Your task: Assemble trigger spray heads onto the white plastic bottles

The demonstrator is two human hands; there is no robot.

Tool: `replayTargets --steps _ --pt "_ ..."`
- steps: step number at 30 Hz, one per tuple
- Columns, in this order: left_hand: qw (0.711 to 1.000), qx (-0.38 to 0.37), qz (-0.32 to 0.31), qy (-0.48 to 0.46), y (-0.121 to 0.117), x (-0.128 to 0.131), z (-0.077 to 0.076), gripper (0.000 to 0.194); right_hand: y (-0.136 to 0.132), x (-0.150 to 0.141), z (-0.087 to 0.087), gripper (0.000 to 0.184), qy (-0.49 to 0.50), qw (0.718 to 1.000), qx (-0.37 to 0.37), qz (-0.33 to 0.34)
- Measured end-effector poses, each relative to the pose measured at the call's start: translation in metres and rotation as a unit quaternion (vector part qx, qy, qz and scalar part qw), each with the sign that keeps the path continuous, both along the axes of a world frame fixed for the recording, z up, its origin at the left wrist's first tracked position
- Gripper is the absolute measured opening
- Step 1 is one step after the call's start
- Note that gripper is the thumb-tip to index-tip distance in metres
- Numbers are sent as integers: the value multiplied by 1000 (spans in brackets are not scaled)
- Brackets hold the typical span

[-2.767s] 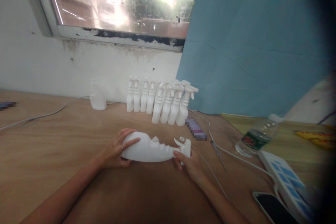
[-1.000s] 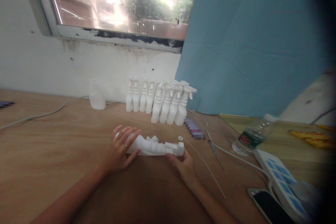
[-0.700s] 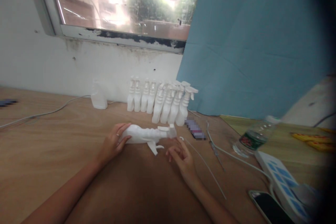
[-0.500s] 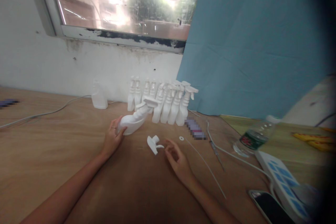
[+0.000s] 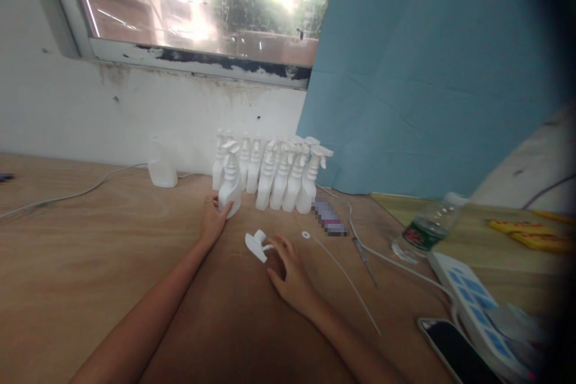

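My left hand (image 5: 215, 220) is closed around the lower part of a white spray bottle (image 5: 230, 186), which stands upright with its trigger head on, in front of a row of similar spray bottles (image 5: 294, 183). On the tabletop lies a loose white trigger sprayer head (image 5: 256, 245). Beside its lever, my right hand (image 5: 290, 273) is open with curved fingers; whether the fingertips touch the lever I cannot tell. To the right of that hand are a small white ring (image 5: 305, 235) and a thin white tube (image 5: 348, 282).
A white bottle without a sprayer (image 5: 162, 165) stands by the wall at left. To the right are a pen-like tool (image 5: 364, 261), a clear water bottle (image 5: 427, 229), a white power strip (image 5: 477, 306), a phone (image 5: 454, 348) and cables. A blue curtain (image 5: 405, 84) hangs behind.
The spray bottle in my left hand went from tilted to upright, set down nearer the row. My right hand has moved closer to the loose sprayer head. The view has shifted slightly.
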State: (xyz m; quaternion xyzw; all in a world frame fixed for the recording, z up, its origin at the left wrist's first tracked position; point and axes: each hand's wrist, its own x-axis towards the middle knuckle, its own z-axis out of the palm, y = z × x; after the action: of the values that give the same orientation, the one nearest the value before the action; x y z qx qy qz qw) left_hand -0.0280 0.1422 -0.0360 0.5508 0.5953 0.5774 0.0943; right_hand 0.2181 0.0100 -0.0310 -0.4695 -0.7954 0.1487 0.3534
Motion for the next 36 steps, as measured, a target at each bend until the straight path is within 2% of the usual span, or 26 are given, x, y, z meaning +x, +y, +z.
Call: replayTargets --steps 12,19,30,34,36 --pt "1000 16 -4 23 46 60 2 42 -1 -1 3 60 -20 999 -16 26" --pt "999 10 -25 31 53 70 4 52 -2 -1 5 61 -17 999 -23 26" --pt "997 12 -68 27 47 66 4 45 -4 1 10 59 -6 999 -31 43" --pt "996 7 -88 20 27 60 0 34 -9 0 13 60 21 995 -41 94" --pt "992 -1 -121 31 9 55 -3 30 -8 2 12 54 35 992 -50 113"
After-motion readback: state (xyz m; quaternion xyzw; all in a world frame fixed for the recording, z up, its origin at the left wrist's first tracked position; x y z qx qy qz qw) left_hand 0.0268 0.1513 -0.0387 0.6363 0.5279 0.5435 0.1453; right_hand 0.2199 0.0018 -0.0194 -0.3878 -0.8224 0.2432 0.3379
